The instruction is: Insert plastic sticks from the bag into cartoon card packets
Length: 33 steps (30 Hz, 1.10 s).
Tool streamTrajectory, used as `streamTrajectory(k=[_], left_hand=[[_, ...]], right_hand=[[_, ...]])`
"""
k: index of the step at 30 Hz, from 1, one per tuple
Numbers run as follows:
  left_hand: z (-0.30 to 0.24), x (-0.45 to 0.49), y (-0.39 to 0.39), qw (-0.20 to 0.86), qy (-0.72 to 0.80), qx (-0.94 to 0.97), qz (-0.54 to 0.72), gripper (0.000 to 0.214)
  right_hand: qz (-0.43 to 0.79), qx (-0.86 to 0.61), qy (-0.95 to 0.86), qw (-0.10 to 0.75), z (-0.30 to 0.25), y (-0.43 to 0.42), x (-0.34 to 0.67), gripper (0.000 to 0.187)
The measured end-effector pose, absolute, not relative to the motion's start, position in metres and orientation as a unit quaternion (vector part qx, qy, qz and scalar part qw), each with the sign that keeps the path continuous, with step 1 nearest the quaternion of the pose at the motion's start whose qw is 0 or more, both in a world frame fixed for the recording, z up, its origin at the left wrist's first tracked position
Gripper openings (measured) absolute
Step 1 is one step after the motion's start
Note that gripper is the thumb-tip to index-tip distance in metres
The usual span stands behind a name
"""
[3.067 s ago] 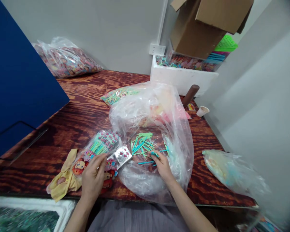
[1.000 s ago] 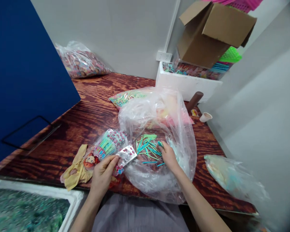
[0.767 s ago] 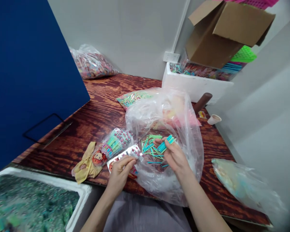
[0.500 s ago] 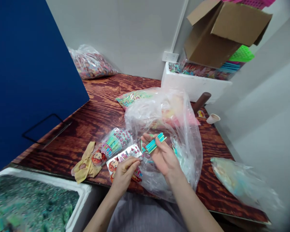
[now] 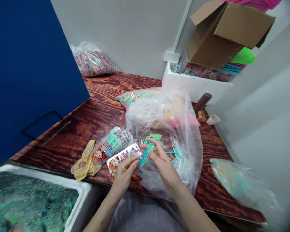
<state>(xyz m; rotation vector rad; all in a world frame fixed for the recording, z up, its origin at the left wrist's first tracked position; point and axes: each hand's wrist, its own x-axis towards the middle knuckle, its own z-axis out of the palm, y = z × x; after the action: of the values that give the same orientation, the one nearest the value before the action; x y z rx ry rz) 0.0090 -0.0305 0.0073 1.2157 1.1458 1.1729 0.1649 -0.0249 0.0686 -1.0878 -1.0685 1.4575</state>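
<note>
Bag of clear plastic [image 5: 195,154], large and crumpled, spread on the brown table [image 5: 103,106], sides slumped in a ring around loose sticks [image 5: 154,137] of green and blue. Just behind, a smaller clear bag of multicoloured sticks [image 5: 132,97], partly under the big one. To the left, filled packs [image 5: 114,141] fanned out, green sticks visible through the clear film, beside a yellow cloth [image 5: 87,165]. Against the back wall, a white foam box [image 5: 197,85] with small bright packets and a clear tub [image 5: 203,71] full of more, topped by an open cardboard box [image 5: 212,48], inside not visible. At far left, a knobbly clear sack [image 5: 94,62] of printed items. At lower left, a second foam box [image 5: 85,190] with blurred green contents.

Left hand [image 5: 124,174] low over the printed pouches [image 5: 122,158], thumb and forefinger pinched together at their right-hand edge. Right hand [image 5: 165,166] reaching in from the right, palm turned inward, thumb and fingers clamped on a blue-and-green stick bundle [image 5: 145,157], tilted, lower end close beside the left fingertips.
</note>
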Motion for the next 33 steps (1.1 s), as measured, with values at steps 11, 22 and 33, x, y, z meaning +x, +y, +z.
streamTrajectory(k=[11, 22, 33], left_hand=[[0.008, 0.003, -0.031, 0.566, 0.501, 0.436, 0.487, 0.028], [0.018, -0.056, -0.011, 0.517, 0.536, 0.434, 0.506, 0.034], [-0.036, -0.102, 0.070, 0.251, 0.630, 0.557, 0.479, 0.035]], right_hand=[[0.387, -0.496, -0.627, 0.459, 0.063, -0.038, 0.154, 0.019], [0.504, -0.480, -0.567, 0.440, 0.047, -0.024, 0.186, 0.029], [0.070, -0.673, -0.736, -0.017, -0.025, 0.020, 0.240, 0.048]])
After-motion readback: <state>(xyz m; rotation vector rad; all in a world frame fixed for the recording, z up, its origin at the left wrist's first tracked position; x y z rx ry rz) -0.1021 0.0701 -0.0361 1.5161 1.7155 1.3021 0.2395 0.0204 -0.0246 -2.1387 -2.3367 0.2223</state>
